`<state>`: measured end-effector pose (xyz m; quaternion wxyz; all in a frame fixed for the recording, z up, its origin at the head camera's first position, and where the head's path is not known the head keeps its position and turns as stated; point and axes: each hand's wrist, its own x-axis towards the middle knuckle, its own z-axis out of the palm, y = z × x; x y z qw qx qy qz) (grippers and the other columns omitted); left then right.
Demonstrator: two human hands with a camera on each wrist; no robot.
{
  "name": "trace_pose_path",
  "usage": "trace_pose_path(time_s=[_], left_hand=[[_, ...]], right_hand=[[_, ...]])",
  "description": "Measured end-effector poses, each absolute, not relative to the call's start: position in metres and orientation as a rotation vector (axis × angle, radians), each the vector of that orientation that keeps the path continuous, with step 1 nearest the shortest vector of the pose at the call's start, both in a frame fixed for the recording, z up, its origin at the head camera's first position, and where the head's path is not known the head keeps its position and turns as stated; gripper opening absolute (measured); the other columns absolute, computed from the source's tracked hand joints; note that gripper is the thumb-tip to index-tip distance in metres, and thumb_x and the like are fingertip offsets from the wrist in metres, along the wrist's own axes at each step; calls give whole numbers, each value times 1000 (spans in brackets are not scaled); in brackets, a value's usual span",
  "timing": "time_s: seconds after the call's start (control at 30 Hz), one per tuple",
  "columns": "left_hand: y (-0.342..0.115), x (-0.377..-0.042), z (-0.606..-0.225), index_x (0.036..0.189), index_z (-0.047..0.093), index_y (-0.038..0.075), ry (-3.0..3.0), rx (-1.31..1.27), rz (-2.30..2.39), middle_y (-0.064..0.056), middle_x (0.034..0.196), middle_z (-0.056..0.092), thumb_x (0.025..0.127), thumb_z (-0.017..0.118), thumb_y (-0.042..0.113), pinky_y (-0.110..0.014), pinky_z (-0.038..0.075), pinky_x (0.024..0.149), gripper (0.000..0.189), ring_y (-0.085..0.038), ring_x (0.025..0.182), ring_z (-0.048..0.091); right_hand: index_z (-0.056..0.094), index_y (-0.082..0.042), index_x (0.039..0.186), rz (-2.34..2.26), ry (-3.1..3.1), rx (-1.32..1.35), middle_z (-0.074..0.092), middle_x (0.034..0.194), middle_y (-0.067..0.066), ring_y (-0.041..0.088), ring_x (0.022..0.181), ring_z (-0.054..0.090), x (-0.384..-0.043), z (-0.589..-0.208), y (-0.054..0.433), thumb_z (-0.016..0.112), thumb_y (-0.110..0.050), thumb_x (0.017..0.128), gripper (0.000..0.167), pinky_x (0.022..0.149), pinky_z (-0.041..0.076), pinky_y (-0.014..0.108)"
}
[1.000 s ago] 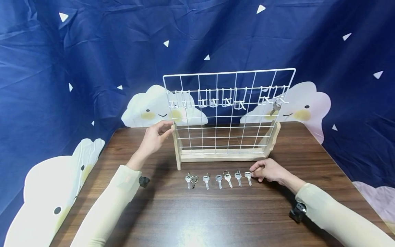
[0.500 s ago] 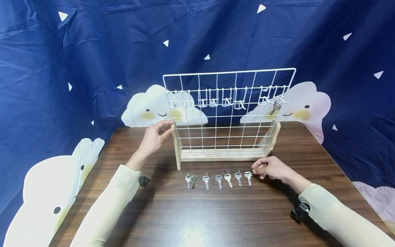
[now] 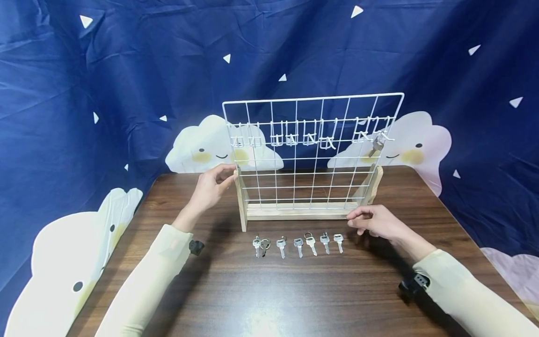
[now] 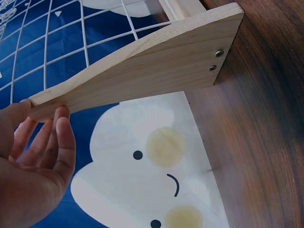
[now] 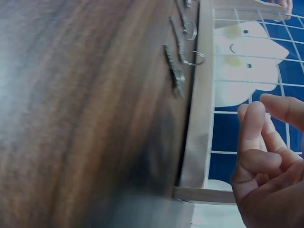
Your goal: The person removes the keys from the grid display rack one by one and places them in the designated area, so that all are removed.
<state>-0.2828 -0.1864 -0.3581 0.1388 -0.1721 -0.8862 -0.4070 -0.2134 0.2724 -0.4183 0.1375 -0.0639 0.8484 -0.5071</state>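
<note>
A white wire-grid key rack (image 3: 294,173) with wooden side supports stands on the table; white hooks run along its upper part. My left hand (image 3: 212,186) pinches the rack's left wooden support (image 4: 142,66) between thumb and fingers. One key (image 3: 376,146) hangs from a hook at the far right. Several keys, among them the rightmost key (image 3: 338,242), lie in a row before the rack. Above and right of that row hovers my right hand (image 3: 376,221), its fingers loosely bent near the rack's lower right corner. I see nothing held between its fingertips (image 5: 255,110).
The brown wooden table (image 3: 269,290) stretches in front of the keys. Behind it hangs a dark blue cloth (image 3: 139,70) printed with clouds and white triangles. Black cameras (image 3: 196,247) sit at both sleeves.
My right hand has drawn away from the rightmost key, rising and shifting right towards the rack's lower corner. The left hand, the rack and the keys look unchanged.
</note>
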Motion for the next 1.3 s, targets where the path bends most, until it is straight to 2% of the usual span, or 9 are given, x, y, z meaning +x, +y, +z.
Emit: trace_pose_path(time_s=[0.27,0.67,0.9,1.17,1.3], left_hand=[[-186,-283,-359,125,67,14,-2556,-502,-1183,-10,115,75,95,69,26,-33,58,74,32,-24,86,72],[-187,-281,-358,125,67,13,-2548,-503,-1175,-11,115,75,95,69,23,-32,57,73,31,-24,86,71],[-187,-284,-359,125,67,13,-2545,-516,-1174,-10,116,75,95,69,23,-34,58,76,32,-25,88,72],[-186,-283,-359,125,67,14,-2547,-511,-1180,-10,115,75,95,69,24,-31,57,73,32,-24,86,72],[-186,-284,-359,126,67,14,-2545,-516,-1178,-10,114,75,95,69,24,-28,56,71,32,-23,85,71]], right_hand=[[63,5,120,-1532,2489,-215,70,75,-8,10,61,60,-214,-402,275,72,-21,92,39,43,38,23],[71,-13,107,-1589,2554,-264,68,70,-1,9,53,51,-210,-380,274,73,-24,93,19,41,37,24],[71,-7,110,-1621,2607,-318,69,73,-4,9,63,62,-208,-368,276,71,-22,94,22,45,43,25],[73,-17,104,-1727,2688,-317,69,74,-12,10,64,64,-208,-354,279,71,-19,94,11,44,41,24],[72,-9,105,-1845,2674,-330,69,73,-13,8,61,63,-209,-346,280,72,-14,93,13,43,40,25]])
